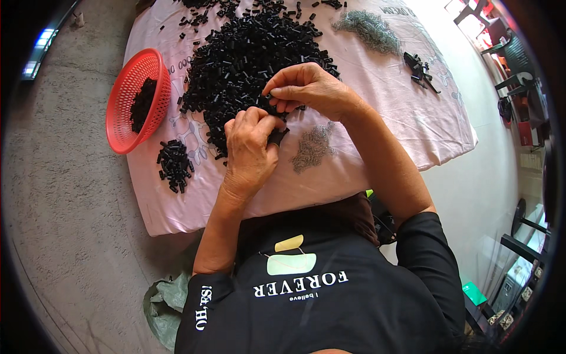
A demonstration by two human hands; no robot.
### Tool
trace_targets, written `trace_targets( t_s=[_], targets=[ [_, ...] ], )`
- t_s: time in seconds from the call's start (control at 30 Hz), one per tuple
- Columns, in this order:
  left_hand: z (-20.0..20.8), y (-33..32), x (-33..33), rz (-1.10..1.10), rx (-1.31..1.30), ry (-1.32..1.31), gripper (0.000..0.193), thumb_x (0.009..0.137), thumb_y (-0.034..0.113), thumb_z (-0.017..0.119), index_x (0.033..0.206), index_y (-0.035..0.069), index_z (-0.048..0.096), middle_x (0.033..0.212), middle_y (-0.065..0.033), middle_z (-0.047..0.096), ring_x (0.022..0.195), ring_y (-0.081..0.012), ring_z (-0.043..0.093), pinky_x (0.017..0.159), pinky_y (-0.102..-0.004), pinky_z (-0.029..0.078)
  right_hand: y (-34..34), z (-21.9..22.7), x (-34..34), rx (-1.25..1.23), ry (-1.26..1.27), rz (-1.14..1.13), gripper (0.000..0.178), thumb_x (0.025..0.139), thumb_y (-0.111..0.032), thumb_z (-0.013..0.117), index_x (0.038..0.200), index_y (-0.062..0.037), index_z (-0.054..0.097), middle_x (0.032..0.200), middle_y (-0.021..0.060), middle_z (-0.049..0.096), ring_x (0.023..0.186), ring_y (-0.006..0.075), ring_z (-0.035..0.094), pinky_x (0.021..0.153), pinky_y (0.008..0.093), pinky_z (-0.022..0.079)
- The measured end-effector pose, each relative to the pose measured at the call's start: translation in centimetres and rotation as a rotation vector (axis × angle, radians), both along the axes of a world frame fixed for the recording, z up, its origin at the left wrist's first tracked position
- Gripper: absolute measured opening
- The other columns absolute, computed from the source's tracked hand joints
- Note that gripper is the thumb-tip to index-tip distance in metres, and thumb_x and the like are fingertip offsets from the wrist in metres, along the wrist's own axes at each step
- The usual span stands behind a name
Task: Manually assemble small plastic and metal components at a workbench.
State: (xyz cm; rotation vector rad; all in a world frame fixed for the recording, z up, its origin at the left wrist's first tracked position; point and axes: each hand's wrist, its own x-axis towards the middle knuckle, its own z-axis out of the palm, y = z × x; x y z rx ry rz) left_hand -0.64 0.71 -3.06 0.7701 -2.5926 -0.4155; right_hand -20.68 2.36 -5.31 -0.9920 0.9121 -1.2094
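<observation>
A large heap of small black tube-like plastic pieces (253,53) covers the middle of the cloth-covered table. Over its near edge, my left hand (250,143) is closed, fingers curled down, on a dark black piece (277,137) that pokes out beside the thumb. My right hand (312,91) is just to the right and farther away, thumb and fingertips pinched together above the heap; whatever is between them is too small to make out. Close below the right wrist lies a small pile of thin silvery metal pieces (312,147), perhaps springs.
A red perforated basket (160,106) holding black pieces leans at the table's left edge. Near it is a smaller black pile (175,165). Farther right are a larger silvery metal pile (368,30) and several black clip-like parts (420,72). A pink patterned cloth (377,159) covers the table.
</observation>
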Motion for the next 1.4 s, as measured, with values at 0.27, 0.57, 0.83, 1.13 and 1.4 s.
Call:
trace_targets(
  t_s=[0.27,0.57,0.83,1.13,1.4],
  targets=[
    [-0.7,0.4,-0.9,-0.037,-0.081,-0.045,0.029,0.064,-0.001,0.058,0.090,0.008,0.066,0.095,-0.0076,0.058,0.095,-0.0271,0.055,0.088,-0.0404,0.037,0.0,-0.1,-0.1,-0.005,-0.012,0.002,0.019,0.093,-0.014,0.066,0.105,-0.0004,0.069,0.085,0.0022,0.069,0.073,0.0061,0.064,0.069,0.0190,0.053],
    [1.0,0.5,0.2,-0.004,0.082,0.138,0.039,0.068,-0.015,0.046,0.101,0.001,0.060,0.090,-0.0141,0.058,0.085,-0.0325,0.059,0.077,-0.0381,0.048,0.1,0.0,-0.1,0.001,-0.001,0.015,0.018,0.094,-0.014,0.065,0.105,-0.0011,0.069,0.084,0.0017,0.069,0.073,0.0057,0.065,0.069,0.0183,0.053],
    [1.1,-0.4,1.5,0.135,0.517,0.508,0.043,0.070,-0.017,0.044,0.102,0.000,0.066,0.091,-0.0019,0.060,0.086,-0.0096,0.060,0.081,-0.0223,0.048,0.2,0.3,0.3,0.003,0.000,0.049,0.018,0.094,-0.014,0.065,0.106,-0.0012,0.069,0.086,0.0015,0.069,0.075,0.0054,0.065,0.069,0.0181,0.053],
    [0.7,-0.1,1.3,0.181,0.809,0.716,0.032,0.079,-0.016,0.050,0.103,-0.001,0.065,0.095,-0.0031,0.066,0.087,-0.0067,0.062,0.082,-0.0204,0.049,0.2,0.2,0.3,0.000,-0.028,0.083,0.017,0.093,-0.011,0.064,0.105,-0.0017,0.070,0.088,0.0038,0.070,0.076,0.0075,0.066,0.071,0.0198,0.055],
    [0.4,0.2,1.0,0.193,0.800,0.701,0.024,0.084,-0.013,0.058,0.103,-0.001,0.067,0.095,-0.0032,0.068,0.084,-0.0055,0.062,0.079,-0.0182,0.049,0.2,0.0,0.4,-0.038,-0.040,0.110,0.017,0.092,-0.011,0.065,0.105,-0.0008,0.070,0.088,0.0047,0.070,0.076,0.0083,0.067,0.071,0.0198,0.055]
  ],
)
